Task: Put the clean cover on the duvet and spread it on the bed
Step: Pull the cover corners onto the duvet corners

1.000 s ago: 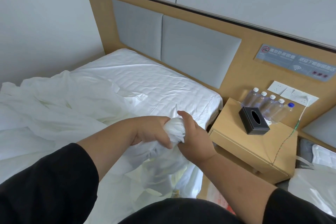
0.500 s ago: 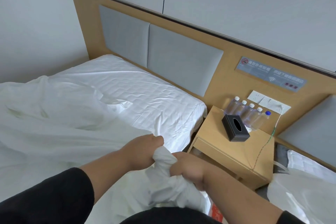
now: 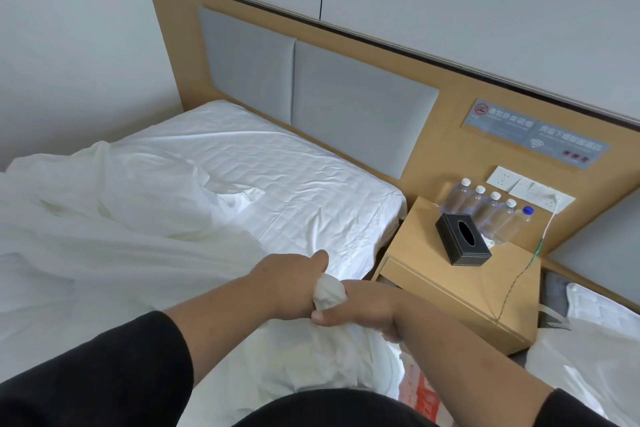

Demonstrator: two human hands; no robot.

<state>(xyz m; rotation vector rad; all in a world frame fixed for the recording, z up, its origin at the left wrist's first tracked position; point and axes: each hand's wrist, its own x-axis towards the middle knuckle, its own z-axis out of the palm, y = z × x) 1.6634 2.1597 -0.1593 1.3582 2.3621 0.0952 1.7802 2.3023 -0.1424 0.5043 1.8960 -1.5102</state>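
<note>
While both hands are working at lower centre | left hand (image 3: 289, 282) and right hand (image 3: 360, 308) are gripping, fingers curled, a bunched corner (image 3: 328, 292) of white bedding (image 3: 104, 236), probably cover over duvet | advice: keeping layers pinched together.

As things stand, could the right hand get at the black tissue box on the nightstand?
Probably yes, but not freely: the right hand grips the bunched white cover together with the left hand, so it would have to let go first. Nothing stands between it and the tissue box on the nightstand.
</note>
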